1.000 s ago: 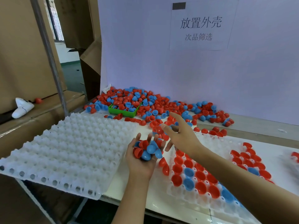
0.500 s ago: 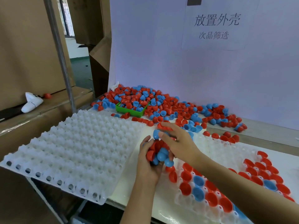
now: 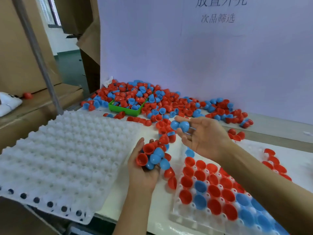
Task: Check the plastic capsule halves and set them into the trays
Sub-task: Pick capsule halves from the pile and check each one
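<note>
white tray (image 3: 64, 150) open from above, loose capsule halves (image 3: 169, 106) crowding the back, wall (image 3: 169, 48) behind

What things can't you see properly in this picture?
- Head view: the sign on the wall is cut off by the top edge.
- The filled tray is partly covered by the right arm and runs off the bottom edge.
- The shells low in the left hand are hidden by the ones on top.
- The white thing at far left is cut off by the edge.

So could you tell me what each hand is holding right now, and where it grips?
The left hand cups a heap of capsule halves in its palm; the right hand pinches two blue halves by their domes at its fingertips.
</note>
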